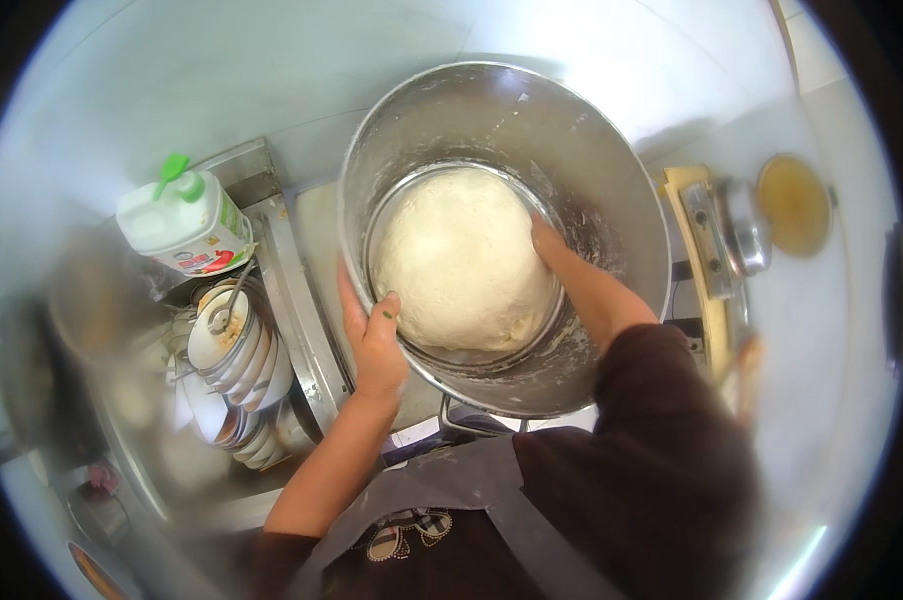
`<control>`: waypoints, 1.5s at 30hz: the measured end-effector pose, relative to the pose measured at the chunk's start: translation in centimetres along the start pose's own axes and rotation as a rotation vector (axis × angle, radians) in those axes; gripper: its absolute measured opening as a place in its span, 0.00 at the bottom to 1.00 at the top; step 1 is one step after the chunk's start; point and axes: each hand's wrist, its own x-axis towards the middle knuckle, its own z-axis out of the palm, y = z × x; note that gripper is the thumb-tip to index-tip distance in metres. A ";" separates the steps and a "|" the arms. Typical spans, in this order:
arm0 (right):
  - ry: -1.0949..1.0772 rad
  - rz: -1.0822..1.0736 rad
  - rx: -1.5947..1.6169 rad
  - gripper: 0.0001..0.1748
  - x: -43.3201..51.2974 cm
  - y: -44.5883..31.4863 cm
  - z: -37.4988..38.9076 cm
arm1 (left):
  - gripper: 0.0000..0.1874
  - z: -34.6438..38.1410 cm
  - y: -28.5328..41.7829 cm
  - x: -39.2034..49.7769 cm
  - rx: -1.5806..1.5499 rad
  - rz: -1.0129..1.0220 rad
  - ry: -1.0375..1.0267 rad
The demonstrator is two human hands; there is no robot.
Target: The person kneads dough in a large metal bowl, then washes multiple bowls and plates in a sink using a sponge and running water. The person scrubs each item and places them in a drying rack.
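A large pale ball of dough [463, 259] lies at the bottom of a deep round metal pot [609, 187], whose inner wall is smeared with floury residue. My left hand [376, 349] grips the pot's rim at the left, thumb inside and fingers against the outer wall. A small green bit sticks to that thumb. My right hand [550, 241] reaches down into the pot and rests against the right side of the dough, its fingers largely hidden between dough and wall.
On the left, a metal sink [309, 322] holds stacked dirty bowls [223, 330] with a spoon. A white plastic jug [185, 225] with a green cap stands behind them. At right are a wooden board [695, 262], a metal container [744, 225] and a yellowish round item [794, 205].
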 end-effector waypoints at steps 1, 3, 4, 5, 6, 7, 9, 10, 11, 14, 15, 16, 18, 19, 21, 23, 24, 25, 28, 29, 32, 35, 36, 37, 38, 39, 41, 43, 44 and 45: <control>0.046 0.032 0.059 0.46 -0.3 2.6 0.0 | 0.35 0.4 -0.1 0.0 -0.018 0.009 -0.006; 0.159 0.114 0.115 0.48 -2.1 5.9 0.6 | 0.35 1.5 -0.1 0.7 -0.055 0.024 -0.020; 0.223 0.156 0.113 0.50 -4.1 5.3 1.8 | 0.35 1.9 -0.3 1.0 -0.032 0.029 -0.025; 0.288 0.196 0.109 0.52 -6.2 4.4 3.1 | 0.35 2.3 -0.8 1.5 -0.011 0.037 -0.029; 0.278 0.264 0.108 0.52 -8.7 3.1 4.0 | 0.35 2.4 -1.0 1.8 0.011 0.047 -0.027; 0.275 0.332 0.111 0.53 -11.0 2.1 4.6 | 0.35 2.7 -1.0 2.0 -0.002 0.057 -0.062; 0.150 0.356 0.005 0.49 -13.2 2.2 6.1 | 0.35 3.1 -1.0 2.5 -0.028 0.082 -0.129; 0.020 0.088 -0.216 0.47 -14.9 0.8 5.8 | 0.35 2.8 -1.0 2.7 -0.014 0.087 -0.120; -0.107 -0.185 -0.437 0.44 -17.4 -1.5 4.9 | 0.36 2.6 -0.8 2.9 -0.007 0.094 -0.110; -0.248 -1.012 -0.794 0.39 -17.2 -3.2 5.5 | 0.36 2.7 -0.7 2.5 0.070 0.105 -0.089; -0.235 -1.291 -0.855 0.37 -16.3 -3.5 6.2 | 0.36 3.1 -0.6 2.4 0.099 0.112 -0.091; -0.188 -1.304 -0.915 0.36 -15.1 -3.4 7.8 | 0.36 3.3 -0.8 2.4 0.120 0.126 -0.089; -0.109 -1.328 -1.029 0.34 -13.3 -3.6 12.0 | 0.35 3.3 -1.0 2.4 0.171 0.147 -0.073; -0.329 -1.213 -1.167 0.32 -14.2 -3.4 12.9 | 0.35 3.3 -0.7 2.7 0.228 0.156 -0.071; -0.405 -1.776 -1.250 0.29 -13.5 0.3 11.6 | 0.35 3.3 0.4 2.3 0.346 0.142 -0.067; -0.434 -2.098 -1.401 0.32 -11.4 4.1 7.6 | 0.35 3.7 1.1 2.2 0.227 0.122 -0.126; -0.450 -2.159 -1.431 0.31 -10.6 4.8 5.2 | 0.35 3.5 1.2 2.3 0.165 0.112 -0.155; -0.469 -2.220 -1.455 0.31 -9.8 5.4 2.8 | 0.35 3.4 0.9 2.2 0.171 0.108 -0.137; -0.622 -2.257 -1.316 0.30 -7.4 3.6 1.1 | 0.35 3.4 0.0 2.5 0.209 0.088 -0.098; -0.688 -2.239 -1.230 0.30 -7.0 3.0 0.8 | 0.36 3.7 0.4 2.5 0.233 0.073 -0.088; -0.788 -1.986 -1.192 0.32 -6.6 1.8 -0.7 | 0.34 3.4 0.0 2.6 0.311 0.114 -0.046; -0.752 -1.979 -1.156 0.33 -5.9 2.9 -0.3 | 0.34 4.2 -0.8 2.3 0.289 0.117 -0.013; -0.747 -2.003 -1.132 0.33 -6.2 3.2 0.0 | 0.34 4.4 -0.9 2.1 0.309 0.127 -0.014; -0.716 -2.012 -1.146 0.34 -6.3 3.2 0.3 | 0.34 4.5 -1.0 1.8 0.329 0.137 -0.016; -0.685 -2.021 -1.159 0.34 -6.5 3.3 0.5 | 0.34 4.5 -1.2 1.9 0.320 0.130 -0.026; -0.641 -2.040 -1.175 0.34 -6.7 2.5 0.6 | 0.34 4.4 -1.1 2.5 0.314 0.137 -0.038; -0.613 -1.963 -1.145 0.36 -7.2 0.8 -0.6 | 0.34 4.7 -0.6 2.8 0.274 0.135 -0.050; -0.353 -1.722 -1.193 0.39 -6.3 -0.5 -1.8 | 0.35 5.4 -0.5 2.8 0.190 0.112 -0.059; -0.349 -1.717 -1.181 0.40 -5.5 -0.6 -1.6 | 0.35 5.8 -0.6 2.9 0.183 0.118 -0.055; -0.359 -1.708 -1.156 0.40 -5.5 -0.5 -1.2 | 0.35 6.0 -0.8 2.8 0.184 0.113 -0.046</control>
